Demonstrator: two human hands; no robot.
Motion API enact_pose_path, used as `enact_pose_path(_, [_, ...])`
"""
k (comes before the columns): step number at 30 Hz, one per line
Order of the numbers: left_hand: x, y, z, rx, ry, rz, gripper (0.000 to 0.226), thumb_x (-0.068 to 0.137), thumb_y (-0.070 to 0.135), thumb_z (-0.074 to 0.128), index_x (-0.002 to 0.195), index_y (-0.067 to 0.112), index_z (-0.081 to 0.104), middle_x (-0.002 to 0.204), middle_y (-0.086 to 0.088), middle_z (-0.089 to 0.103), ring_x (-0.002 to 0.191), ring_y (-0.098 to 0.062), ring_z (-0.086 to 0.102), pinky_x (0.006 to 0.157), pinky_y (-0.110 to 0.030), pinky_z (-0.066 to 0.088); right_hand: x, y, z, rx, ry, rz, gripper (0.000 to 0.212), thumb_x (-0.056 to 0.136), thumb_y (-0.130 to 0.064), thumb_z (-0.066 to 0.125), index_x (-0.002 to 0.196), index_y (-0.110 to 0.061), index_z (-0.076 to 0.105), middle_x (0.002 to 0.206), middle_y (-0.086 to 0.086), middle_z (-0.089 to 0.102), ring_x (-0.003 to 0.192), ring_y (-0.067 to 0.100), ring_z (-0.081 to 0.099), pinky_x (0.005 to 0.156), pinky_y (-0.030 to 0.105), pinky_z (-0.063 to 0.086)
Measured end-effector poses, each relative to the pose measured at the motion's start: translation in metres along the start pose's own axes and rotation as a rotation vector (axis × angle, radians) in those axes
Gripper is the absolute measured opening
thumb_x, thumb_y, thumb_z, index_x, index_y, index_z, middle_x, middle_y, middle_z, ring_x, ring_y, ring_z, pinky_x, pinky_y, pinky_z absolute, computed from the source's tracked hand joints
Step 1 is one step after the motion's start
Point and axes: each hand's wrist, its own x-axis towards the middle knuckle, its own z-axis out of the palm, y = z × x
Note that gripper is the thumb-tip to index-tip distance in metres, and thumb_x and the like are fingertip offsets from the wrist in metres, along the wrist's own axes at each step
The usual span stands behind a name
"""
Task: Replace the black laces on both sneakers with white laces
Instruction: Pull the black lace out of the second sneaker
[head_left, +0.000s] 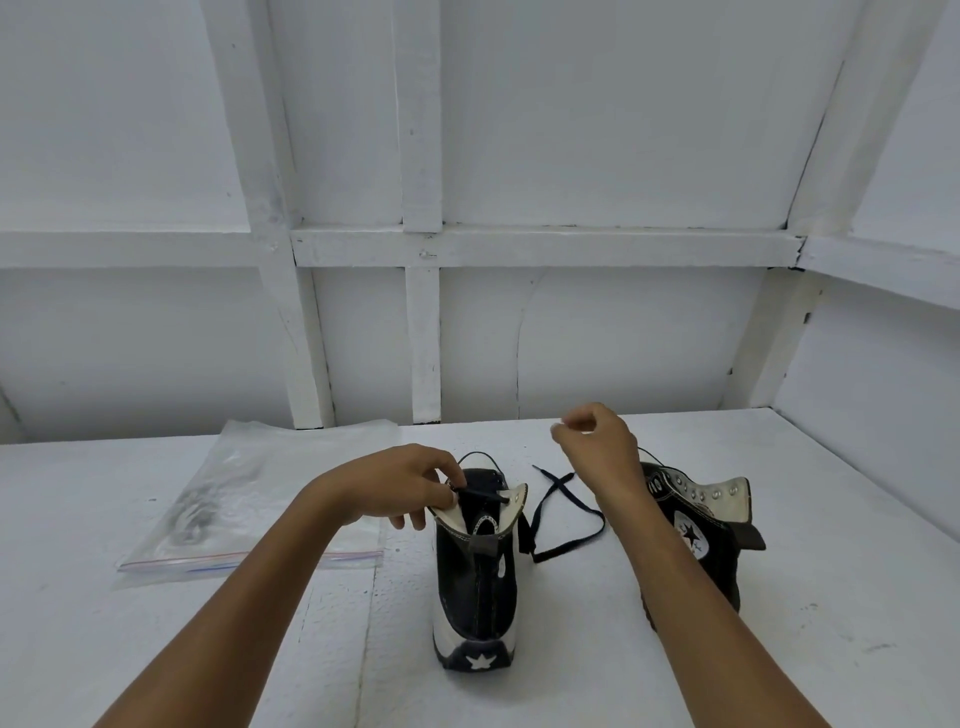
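Note:
Two black high-top sneakers stand on the white table. The near sneaker (480, 582) shows its heel to me, collar folded open. My left hand (410, 486) pinches the black lace (485, 496) at that sneaker's top left eyelet. A loose length of black lace (563, 512) lies on the table between the shoes. The second sneaker (698, 519) lies at the right, partly behind my right forearm, its tongue and collar spread open. My right hand (597, 441) hovers above it with fingers curled; whether it holds a lace end I cannot tell.
A clear zip bag (249, 499) lies flat on the table to the left, with something pale inside. White panelled walls close in behind and to the right. The table (831, 623) runs out to the right and towards me.

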Motion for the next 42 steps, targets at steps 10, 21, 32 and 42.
enact_pose_path(10, [0.014,0.026,-0.001,0.236,0.149,0.191,0.006,0.089,0.035,0.067,0.093,0.038,0.072,0.083,0.013,0.066,0.072,-0.005,0.059,0.067,-0.024,0.049,-0.017,-0.023,-0.006,-0.265,-0.620,0.067,0.019,0.083,-0.029,0.071,0.077,-0.012,0.067,0.071,0.000,0.068,0.061,0.012,0.054,0.051,0.023,0.031])
enact_pose_path(21, [0.027,0.044,0.011,0.377,0.031,0.257,0.014,0.086,0.037,0.073,0.086,0.023,0.072,0.083,0.005,0.070,0.071,-0.006,0.057,0.063,-0.020,0.043,-0.015,-0.017,-0.011,-0.274,-0.682,0.222,0.008,0.083,-0.014,0.065,0.079,-0.008,0.065,0.069,0.006,0.067,0.054,0.012,0.045,0.047,0.021,0.025])
enact_pose_path(32, [0.012,0.028,-0.010,-0.582,0.067,0.234,0.009,0.097,0.002,0.049,0.090,0.005,0.054,0.100,-0.017,0.075,0.102,-0.030,0.070,0.096,-0.039,0.051,-0.010,-0.013,-0.009,-0.231,-0.712,0.226,0.009,0.084,-0.013,0.064,0.078,-0.006,0.068,0.068,0.006,0.067,0.052,0.011,0.046,0.047,0.020,0.025])
enact_pose_path(42, [0.019,0.034,-0.002,-0.056,0.123,0.163,0.019,0.089,0.042,0.070,0.091,0.023,0.074,0.065,0.011,0.062,0.062,-0.010,0.056,0.059,-0.021,0.043,-0.010,-0.014,-0.009,-0.218,-0.715,0.219,0.017,0.084,-0.013,0.065,0.067,-0.011,0.064,0.064,0.004,0.066,0.053,0.012,0.047,0.047,0.020,0.026])
